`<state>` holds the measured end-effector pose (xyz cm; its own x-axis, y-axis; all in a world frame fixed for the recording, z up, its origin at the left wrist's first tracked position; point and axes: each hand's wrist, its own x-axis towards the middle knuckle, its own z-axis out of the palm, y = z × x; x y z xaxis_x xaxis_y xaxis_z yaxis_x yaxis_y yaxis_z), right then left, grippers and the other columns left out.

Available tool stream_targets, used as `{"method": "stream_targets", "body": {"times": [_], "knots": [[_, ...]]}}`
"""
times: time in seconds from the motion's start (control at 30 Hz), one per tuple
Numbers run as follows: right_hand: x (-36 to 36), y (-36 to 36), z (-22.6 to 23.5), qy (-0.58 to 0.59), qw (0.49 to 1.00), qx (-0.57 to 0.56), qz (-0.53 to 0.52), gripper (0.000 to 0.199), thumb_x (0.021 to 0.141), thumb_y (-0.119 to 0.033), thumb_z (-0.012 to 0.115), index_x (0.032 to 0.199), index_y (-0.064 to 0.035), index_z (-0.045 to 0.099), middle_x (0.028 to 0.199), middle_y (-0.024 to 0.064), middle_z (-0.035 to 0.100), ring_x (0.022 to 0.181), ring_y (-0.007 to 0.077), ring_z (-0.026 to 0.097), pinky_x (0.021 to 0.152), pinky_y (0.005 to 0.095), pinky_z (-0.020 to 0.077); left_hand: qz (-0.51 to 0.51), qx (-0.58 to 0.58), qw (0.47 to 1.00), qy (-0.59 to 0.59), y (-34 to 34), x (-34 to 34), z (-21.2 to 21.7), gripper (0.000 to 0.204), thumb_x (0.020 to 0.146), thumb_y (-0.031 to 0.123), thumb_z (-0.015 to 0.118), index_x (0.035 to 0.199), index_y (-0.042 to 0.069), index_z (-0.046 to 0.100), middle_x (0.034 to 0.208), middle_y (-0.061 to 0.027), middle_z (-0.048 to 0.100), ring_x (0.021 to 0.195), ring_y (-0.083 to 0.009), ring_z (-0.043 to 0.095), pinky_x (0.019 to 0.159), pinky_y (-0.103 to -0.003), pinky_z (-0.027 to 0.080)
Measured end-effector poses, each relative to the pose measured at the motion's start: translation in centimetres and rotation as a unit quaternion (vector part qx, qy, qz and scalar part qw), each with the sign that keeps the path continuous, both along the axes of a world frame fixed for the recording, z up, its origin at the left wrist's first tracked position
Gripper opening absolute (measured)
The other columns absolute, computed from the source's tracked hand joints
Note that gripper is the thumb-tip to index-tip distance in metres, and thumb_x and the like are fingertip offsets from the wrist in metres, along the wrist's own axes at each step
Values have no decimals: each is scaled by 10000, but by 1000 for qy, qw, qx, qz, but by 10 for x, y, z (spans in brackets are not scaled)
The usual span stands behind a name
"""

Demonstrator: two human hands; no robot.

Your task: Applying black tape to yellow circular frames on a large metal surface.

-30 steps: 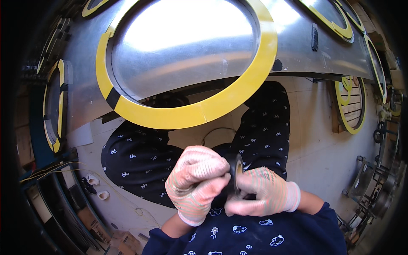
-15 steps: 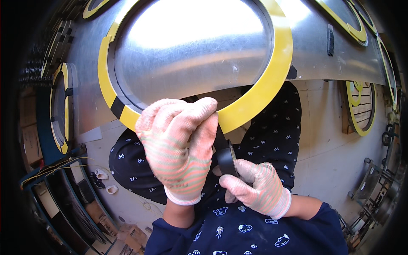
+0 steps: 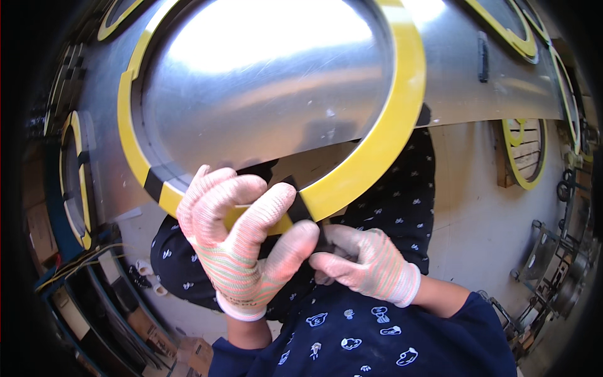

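Note:
A large yellow ring (image 3: 380, 151) leans over the near edge of the metal table, its near rim close to my body. My left hand (image 3: 239, 245), in a striped knit glove, is closed over that near rim. Its index finger and thumb lie against a black tape strip (image 3: 299, 206) that crosses the yellow face. From the strip, black tape runs down to my right hand (image 3: 374, 264), gloved alike and closed on the tape roll, which its fingers mostly hide. Farther left along the ring sits another black band (image 3: 153, 183).
The shiny metal table (image 3: 251, 100) spans the far side. A black-handled tool (image 3: 482, 56) lies on its right part. More yellow rings stand at the left (image 3: 74, 182) and right (image 3: 534, 166). Shelving (image 3: 119, 301) is at lower left, a metal cart (image 3: 543, 257) at right.
The ring has shifted left and slightly downward. My left index finger and thumb have spread, baring the black strip across the rim. My right hand has moved up toward the ring with the tape roll.

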<state>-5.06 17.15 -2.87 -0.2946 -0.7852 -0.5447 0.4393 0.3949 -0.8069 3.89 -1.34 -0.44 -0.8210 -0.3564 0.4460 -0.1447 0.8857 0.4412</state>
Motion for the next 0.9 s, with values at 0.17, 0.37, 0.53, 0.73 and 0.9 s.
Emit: {"method": "stream_targets", "body": {"times": [0.17, 0.37, 0.53, 0.73, 0.9], "knots": [[-12, -7, -9, 32, 996, -1, 85, 477, 986, -494, 668, 1255, -101, 694, 850, 105, 764, 740, 191, 758, 692, 340, 576, -37, -113, 992, -45, -5, -13, 4, 507, 772, 527, 822, 1087, 139, 732, 1000, -66, 640, 1025, -331, 626, 1037, -552, 454], [-30, -30, -13, 9, 995, -98, 11, 270, 914, -237, 742, 1096, -37, 733, 780, 61, 722, 654, 147, 684, 612, 311, 555, -74, -90, 993, 6, -1, -16, 2, 463, 935, 534, 743, 1001, 76, 737, 971, -99, 702, 909, -334, 660, 798, -464, 510], [-37, -39, -49, 96, 989, -108, 34, 395, 907, -283, 800, 1216, -47, 731, 965, 93, 762, 810, 162, 716, 727, 322, 585, -61, -126, 990, 33, 0, -21, -4, 455, 921, 512, 775, 987, 62, 742, 955, -109, 693, 886, -322, 662, 775, -456, 513], [-44, -44, -62, 171, 971, -164, 28, 537, 882, -374, 838, 1261, -15, 711, 917, 100, 763, 785, 152, 707, 718, 335, 559, 76, -181, 972, -129, 4, 19, 1, 907, 906, 762, 599, 1487, 66, 562, 1506, -190, 524, 1471, -402, 410, 1194, -527, 331], [-41, -45, -53, 219, 961, -167, 25, 506, 910, -175, 837, 1376, -53, 681, 1187, -8, 740, 883, 53, 645, 799, 257, 537, 159, 541, 813, 147, 42, 54, -25, 639, 980, 570, 641, 1314, 29, 572, 1312, -172, 588, 1224, -293, 593, 891, -414, 550]]}}
